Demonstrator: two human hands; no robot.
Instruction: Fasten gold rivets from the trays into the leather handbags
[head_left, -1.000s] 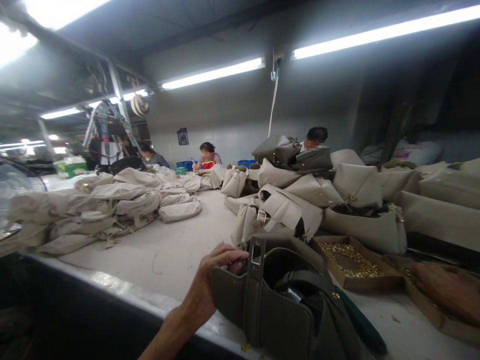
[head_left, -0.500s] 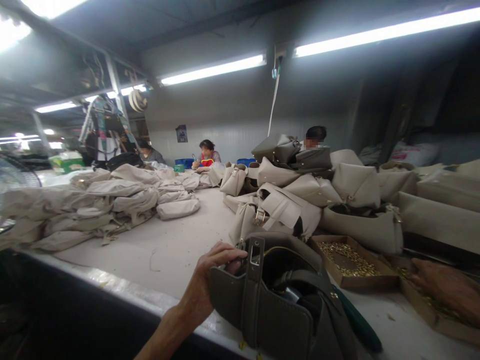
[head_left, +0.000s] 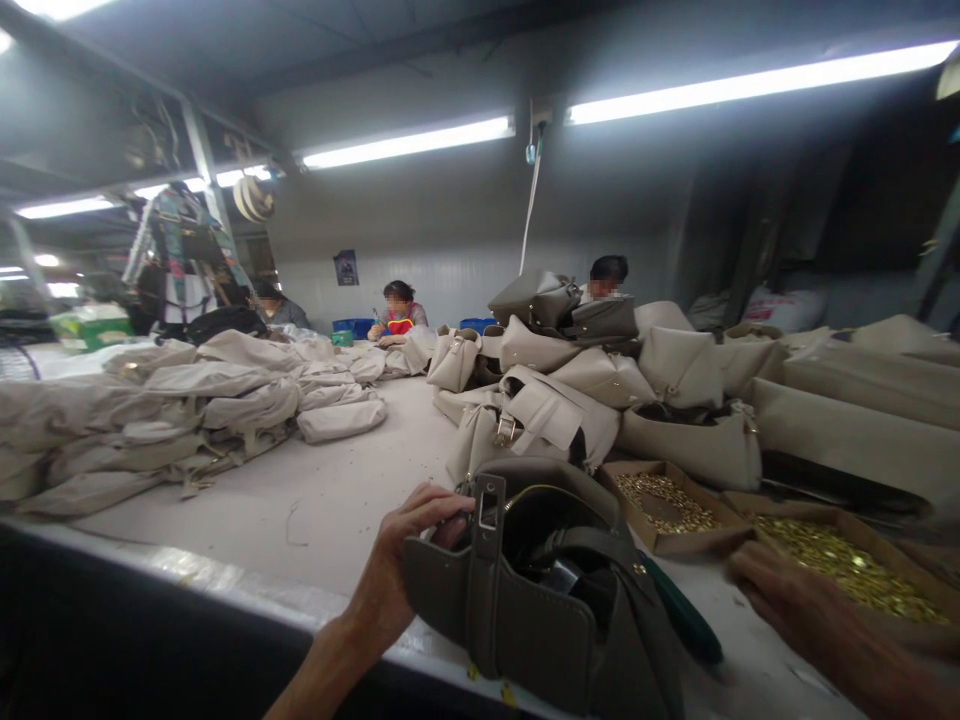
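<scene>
A dark grey-brown handbag point(head_left: 525, 610) stands at the table's front edge with its top open, showing a gold zip and a strap with a metal-rimmed slot. My left hand point(head_left: 420, 535) grips its left rim, thumb and fingers closed round the edge. To the right, my right hand point(head_left: 780, 590) is in the air beside a cardboard box of shiny gold metal pieces point(head_left: 855, 560). Motion smears its fingers, so anything in them cannot be made out. A dark green handle point(head_left: 682, 610) lies against the bag's right side.
A second cardboard box point(head_left: 664, 510) holds small gold fittings. Beige handbags point(head_left: 577, 410) pile up behind it. Beige cloth pieces point(head_left: 247, 390) are heaped on the left of the pale table point(head_left: 330, 490). Several people sit across the table, one in a red apron point(head_left: 400, 326).
My right hand has come out of the gold-piece box and moved left toward the bag. The left hand keeps its hold on the bag. The view has turned slightly right.
</scene>
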